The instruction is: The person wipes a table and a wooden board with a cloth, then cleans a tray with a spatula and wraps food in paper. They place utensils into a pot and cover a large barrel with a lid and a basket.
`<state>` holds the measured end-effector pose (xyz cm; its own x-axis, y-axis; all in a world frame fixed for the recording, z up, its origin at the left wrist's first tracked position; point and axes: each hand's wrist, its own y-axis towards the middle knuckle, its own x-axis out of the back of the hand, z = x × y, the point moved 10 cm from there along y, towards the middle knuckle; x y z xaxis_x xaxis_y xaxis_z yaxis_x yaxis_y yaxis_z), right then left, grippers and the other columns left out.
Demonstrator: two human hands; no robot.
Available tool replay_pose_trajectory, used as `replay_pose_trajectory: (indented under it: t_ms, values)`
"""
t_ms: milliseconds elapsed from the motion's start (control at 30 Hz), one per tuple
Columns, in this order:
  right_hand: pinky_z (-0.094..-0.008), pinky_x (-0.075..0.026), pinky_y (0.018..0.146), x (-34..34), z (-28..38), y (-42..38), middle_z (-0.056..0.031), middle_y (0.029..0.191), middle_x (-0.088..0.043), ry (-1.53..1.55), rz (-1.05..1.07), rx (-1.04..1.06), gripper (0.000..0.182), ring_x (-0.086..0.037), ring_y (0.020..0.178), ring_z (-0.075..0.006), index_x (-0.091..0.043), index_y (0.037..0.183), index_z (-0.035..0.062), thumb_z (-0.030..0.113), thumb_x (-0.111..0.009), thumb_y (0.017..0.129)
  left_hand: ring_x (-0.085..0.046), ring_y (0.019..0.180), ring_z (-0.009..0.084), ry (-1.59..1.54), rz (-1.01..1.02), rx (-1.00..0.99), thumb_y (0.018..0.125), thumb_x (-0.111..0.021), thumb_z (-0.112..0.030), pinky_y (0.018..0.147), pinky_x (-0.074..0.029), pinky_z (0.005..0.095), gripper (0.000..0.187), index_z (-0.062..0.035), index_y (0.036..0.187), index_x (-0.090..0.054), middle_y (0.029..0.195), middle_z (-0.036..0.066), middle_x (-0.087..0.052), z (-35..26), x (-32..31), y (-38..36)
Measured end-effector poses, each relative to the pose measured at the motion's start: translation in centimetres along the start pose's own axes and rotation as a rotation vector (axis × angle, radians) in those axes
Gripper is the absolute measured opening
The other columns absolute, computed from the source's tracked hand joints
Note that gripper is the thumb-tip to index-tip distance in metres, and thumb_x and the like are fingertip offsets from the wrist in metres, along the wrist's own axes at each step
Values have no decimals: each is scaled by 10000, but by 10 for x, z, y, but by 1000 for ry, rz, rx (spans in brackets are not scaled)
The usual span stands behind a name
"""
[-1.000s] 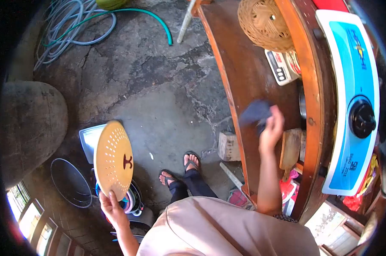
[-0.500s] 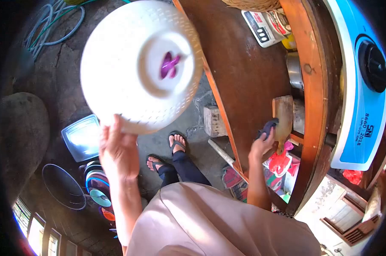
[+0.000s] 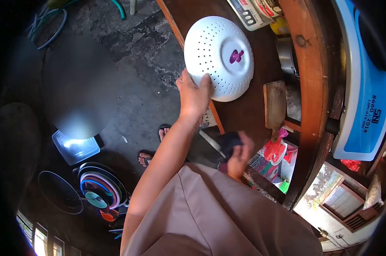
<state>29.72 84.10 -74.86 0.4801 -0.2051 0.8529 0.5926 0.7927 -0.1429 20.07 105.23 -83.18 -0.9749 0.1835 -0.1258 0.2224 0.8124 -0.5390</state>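
My left hand [image 3: 194,94] grips the near-left edge of a white plastic colander [image 3: 218,47], its thumb pressed against the holed wall. The colander is tilted over the brown wooden tabletop [image 3: 257,55], and a small purple patch shows at the centre of its round base. Lower down, beside the table's near end, my right hand [image 3: 240,157] is smeared by motion, with its fingers closed on a dark cloth [image 3: 228,143].
A wooden cutting board [image 3: 275,102] leans at the right, with a metal pot [image 3: 287,55] and a kitchen scale [image 3: 249,15] farther up. The blue-and-white stove [image 3: 359,111] stands at the right edge. Stacked basins [image 3: 112,181] and a clear tray [image 3: 75,147] are on the floor.
My left hand has carried the colander right, from over the floor to over the tabletop. My right hand has drawn the dark cloth down and left, away from the cutting board.
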Motion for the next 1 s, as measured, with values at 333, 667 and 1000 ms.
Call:
replay_pose_trajectory:
  t_ms: [333,667,1000]
  values:
    - [-283,-351,852,-72,20,-14,-58,1071,-510,640,434,-396,285,-477,975,-163,-503,1080,39,11,-490,796,-452,1068,249,137,-67,121,812,-551,-194,874,-382,323,435,-50,1202,-423,1168,154,-423,89,128,-77]
    - [-271,-393,807,-16,284,1,-60,1068,-504,801,817,-40,453,-490,926,-137,-427,1193,68,35,-522,752,-585,774,316,877,-60,314,773,-561,-282,668,-459,370,303,-54,972,-568,820,198,-588,269,421,-360]
    - [-255,-454,730,86,418,93,-53,909,-574,1521,639,-310,308,-563,801,-140,-506,1032,18,-16,-429,735,-595,748,279,521,-194,192,791,-541,-294,659,-461,345,308,-55,984,-570,809,185,-596,154,446,-256]
